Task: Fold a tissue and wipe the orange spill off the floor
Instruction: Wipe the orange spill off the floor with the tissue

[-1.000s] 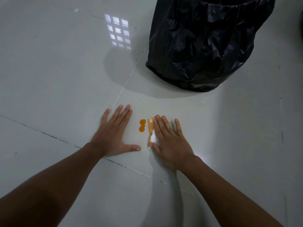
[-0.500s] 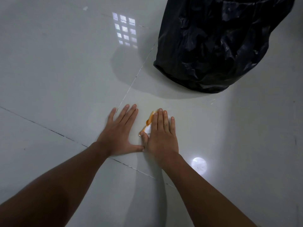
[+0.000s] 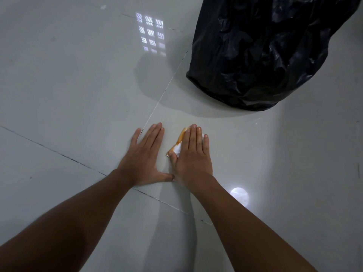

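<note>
My right hand [image 3: 192,156] lies flat on a folded white tissue [image 3: 177,146] and presses it to the pale floor tile. The tissue's left edge is stained orange and sticks out past my index finger and thumb. No orange spill shows on the bare floor; whatever lies under the tissue and hand is hidden. My left hand [image 3: 143,158] rests flat on the tile just to the left, fingers together, thumb spread and touching the base of my right hand. It holds nothing.
A big black bin bag [image 3: 265,52] stands on the floor at the back right, close beyond my right hand. Dark grout lines [image 3: 59,154] cross the glossy tiles. A window reflection [image 3: 151,34] and a round light spot [image 3: 239,194] shine on the floor.
My right hand slid the tissue leftward over the orange spots, which no longer show. The tissue turned under the hand, and the hand now sits close beside my left hand.
</note>
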{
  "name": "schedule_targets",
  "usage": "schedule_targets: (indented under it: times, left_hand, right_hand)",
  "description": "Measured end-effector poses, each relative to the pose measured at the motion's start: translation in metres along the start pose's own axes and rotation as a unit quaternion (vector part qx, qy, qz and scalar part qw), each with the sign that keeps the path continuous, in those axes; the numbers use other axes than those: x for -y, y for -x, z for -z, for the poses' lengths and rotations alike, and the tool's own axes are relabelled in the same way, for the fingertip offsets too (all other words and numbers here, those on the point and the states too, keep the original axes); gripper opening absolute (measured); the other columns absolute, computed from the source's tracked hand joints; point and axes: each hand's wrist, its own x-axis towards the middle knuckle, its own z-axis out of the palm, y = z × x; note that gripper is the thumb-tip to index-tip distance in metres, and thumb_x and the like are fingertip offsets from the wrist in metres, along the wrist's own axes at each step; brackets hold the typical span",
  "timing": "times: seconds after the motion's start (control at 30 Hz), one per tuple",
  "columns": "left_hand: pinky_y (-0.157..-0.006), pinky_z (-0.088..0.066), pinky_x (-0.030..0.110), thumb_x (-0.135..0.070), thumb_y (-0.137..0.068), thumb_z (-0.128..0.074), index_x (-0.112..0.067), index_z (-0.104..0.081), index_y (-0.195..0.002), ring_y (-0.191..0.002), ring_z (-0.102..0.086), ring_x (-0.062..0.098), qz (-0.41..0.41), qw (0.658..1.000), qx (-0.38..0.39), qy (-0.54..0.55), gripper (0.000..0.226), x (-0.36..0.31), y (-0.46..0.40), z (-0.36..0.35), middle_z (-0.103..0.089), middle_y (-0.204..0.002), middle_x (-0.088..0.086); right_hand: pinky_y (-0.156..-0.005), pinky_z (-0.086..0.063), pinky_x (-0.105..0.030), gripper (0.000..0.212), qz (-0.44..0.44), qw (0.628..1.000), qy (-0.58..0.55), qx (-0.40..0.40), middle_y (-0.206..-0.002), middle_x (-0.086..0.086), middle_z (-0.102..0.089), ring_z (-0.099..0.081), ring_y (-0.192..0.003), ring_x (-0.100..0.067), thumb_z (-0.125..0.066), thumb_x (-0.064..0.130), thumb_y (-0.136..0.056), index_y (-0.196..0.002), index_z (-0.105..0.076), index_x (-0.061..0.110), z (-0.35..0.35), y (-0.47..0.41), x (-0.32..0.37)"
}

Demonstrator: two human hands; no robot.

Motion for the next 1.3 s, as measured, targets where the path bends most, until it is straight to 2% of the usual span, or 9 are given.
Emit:
schedule_targets:
  times: [0.13, 0.43, 0.8, 0.93, 1.1, 1.17, 1.3]
  left_hand:
    - [-0.125, -0.008, 0.059, -0.105, -0.061, -0.025, -0.001, -0.008, -0.160, -0.159, 0.002, 0.021, 0.001, 1.000, 0.001, -0.014, 0.144, -0.001, 0.000, 0.001, -0.002, -0.171, 0.011]
    - [-0.125, -0.009, 0.059, -0.105, -0.061, -0.025, -0.001, -0.010, -0.160, -0.159, 0.000, 0.021, -0.003, 1.000, -0.004, -0.017, 0.144, 0.000, 0.001, 0.000, -0.004, -0.171, 0.011]
    - [-0.126, -0.005, 0.057, -0.104, -0.062, -0.031, -0.005, -0.006, -0.161, -0.158, 0.006, 0.019, 0.004, 1.000, -0.004, -0.009, 0.142, 0.000, 0.001, 0.001, 0.001, -0.172, 0.008]
    - [-0.126, -0.005, 0.057, -0.105, -0.062, -0.029, -0.005, -0.006, -0.161, -0.158, 0.006, 0.018, 0.004, 1.000, -0.004, -0.010, 0.143, 0.001, 0.001, 0.001, 0.001, -0.172, 0.007]
    - [-0.126, -0.006, 0.057, -0.104, -0.062, -0.029, -0.004, -0.009, -0.160, -0.159, 0.003, 0.019, 0.002, 1.000, -0.010, -0.005, 0.141, 0.002, 0.001, 0.000, -0.002, -0.172, 0.008]
    - [-0.126, -0.007, 0.057, -0.104, -0.062, -0.028, -0.005, -0.009, -0.161, -0.159, 0.002, 0.019, 0.002, 1.000, -0.011, -0.003, 0.140, 0.001, 0.001, 0.000, -0.002, -0.172, 0.007]
    - [-0.126, -0.006, 0.057, -0.104, -0.062, -0.029, -0.006, -0.009, -0.161, -0.158, 0.004, 0.018, 0.002, 1.000, -0.010, 0.001, 0.140, 0.001, 0.001, 0.001, -0.002, -0.172, 0.006]
  right_hand:
    - [-0.124, 0.012, -0.043, 0.086, 0.019, 1.000, 0.003, -0.002, -0.166, -0.016, 0.015, 0.018, -0.153, -0.027, -0.024, 0.057, -0.101, -0.156, 0.011, 0.000, 0.001, -0.010, -0.005]
    - [-0.124, 0.012, -0.044, 0.093, 0.073, 0.997, 0.007, 0.014, -0.167, -0.014, 0.014, 0.019, -0.153, -0.025, -0.026, 0.065, -0.097, -0.157, 0.009, 0.002, 0.007, -0.022, -0.020]
    - [-0.123, 0.013, -0.046, 0.086, 0.030, 0.999, -0.027, -0.014, -0.167, -0.015, 0.010, 0.016, -0.154, -0.027, -0.021, 0.059, -0.099, -0.158, 0.004, 0.001, 0.001, -0.023, -0.011]
    - [-0.124, 0.011, -0.045, 0.075, 0.096, 0.994, -0.058, -0.014, -0.169, -0.009, 0.004, 0.014, -0.154, -0.022, -0.018, 0.052, -0.102, -0.159, 0.000, 0.007, -0.002, -0.007, -0.033]
    - [-0.124, 0.010, -0.041, 0.069, 0.195, 0.979, -0.058, 0.002, -0.169, -0.002, -0.008, 0.010, -0.154, -0.015, -0.011, 0.050, -0.103, -0.160, -0.013, 0.013, -0.002, 0.013, -0.047]
    - [-0.124, 0.010, -0.037, 0.069, 0.228, 0.972, -0.058, 0.015, -0.169, -0.001, -0.010, 0.007, -0.155, -0.016, -0.009, 0.052, -0.103, -0.160, -0.017, 0.014, -0.002, 0.015, -0.048]
    - [-0.124, 0.010, -0.041, 0.067, 0.251, 0.968, -0.021, 0.021, -0.168, 0.002, -0.011, 0.006, -0.155, -0.020, -0.009, 0.054, -0.103, -0.160, -0.020, 0.019, 0.001, 0.012, -0.052]
